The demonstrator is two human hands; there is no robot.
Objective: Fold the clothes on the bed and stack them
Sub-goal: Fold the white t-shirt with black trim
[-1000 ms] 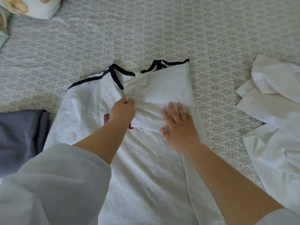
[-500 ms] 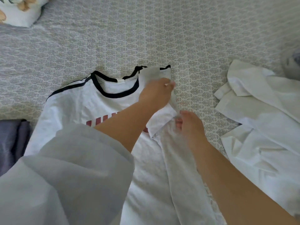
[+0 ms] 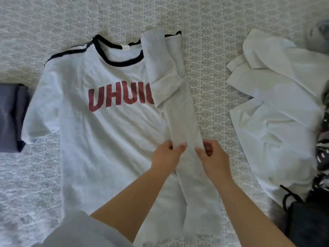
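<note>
A white T-shirt (image 3: 99, 125) with a black collar and red letters lies face up on the patterned bedspread (image 3: 210, 24). Its right side is folded inward as a narrow strip (image 3: 183, 122), with the sleeve doubled back near the top. My left hand (image 3: 166, 155) pinches the strip's left edge at mid-length. My right hand (image 3: 213, 155) pinches the strip's right edge opposite it.
A crumpled white shirt (image 3: 284, 122) lies to the right. Dark garments (image 3: 309, 216) with a black cord sit at the lower right. A folded grey-blue garment (image 3: 10, 116) lies at the left edge. A grey object (image 3: 320, 34) is at the top right.
The folded right side has been narrowed into a long strip. Both hands moved down from the shoulder area to the strip's middle. The red lettering now shows.
</note>
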